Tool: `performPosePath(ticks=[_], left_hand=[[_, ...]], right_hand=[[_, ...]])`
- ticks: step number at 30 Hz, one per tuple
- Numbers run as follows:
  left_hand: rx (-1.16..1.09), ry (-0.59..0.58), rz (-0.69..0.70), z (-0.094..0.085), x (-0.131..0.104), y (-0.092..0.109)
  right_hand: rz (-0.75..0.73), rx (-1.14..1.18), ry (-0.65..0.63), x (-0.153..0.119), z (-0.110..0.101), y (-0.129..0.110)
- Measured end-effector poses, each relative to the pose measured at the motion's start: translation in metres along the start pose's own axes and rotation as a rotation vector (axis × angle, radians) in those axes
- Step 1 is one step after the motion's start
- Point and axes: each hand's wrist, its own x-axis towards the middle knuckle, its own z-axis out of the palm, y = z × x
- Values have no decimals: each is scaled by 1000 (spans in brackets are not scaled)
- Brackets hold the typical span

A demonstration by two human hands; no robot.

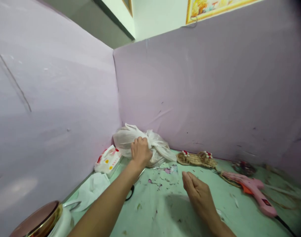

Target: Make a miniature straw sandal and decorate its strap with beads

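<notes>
My left hand (141, 152) reaches to the back of the table, its fingers closed on a white plastic bag (124, 141). The bag is bunched up, with its top twisted or knotted, and leans in the corner against the partitions. My right hand (197, 192) is held over the middle of the table with its fingers curled in. Whether anything is inside that hand is hidden. Behind it lies a braided straw-coloured piece (196, 159) with red and white bead clusters. Black scissor handles (130, 193) show partly beside my left forearm.
A pink glue gun (255, 187) with a black cord lies at right, near a dark beaded bundle (244, 168). At left are a tissue pack (108, 160), a white cloth or paper (92, 190) and a lidded jar (62, 220). Lilac partitions (202, 92) enclose the green table (152, 210).
</notes>
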Motion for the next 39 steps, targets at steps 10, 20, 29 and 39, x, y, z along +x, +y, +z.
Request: performPosePath(ticks=[10, 20, 29, 39], left_hand=[[133, -210, 102, -1, 75, -11], [63, -36, 88, 3, 34, -39], [-77, 145, -270, 10, 36, -57], [-145, 205, -641, 5, 36, -89]], right_hand=[[-155, -210, -27, 30, 1, -19], [-477, -506, -418, 132, 72, -69], [-208, -526, -376, 168, 64, -35], [21, -274, -228, 175, 55, 6]])
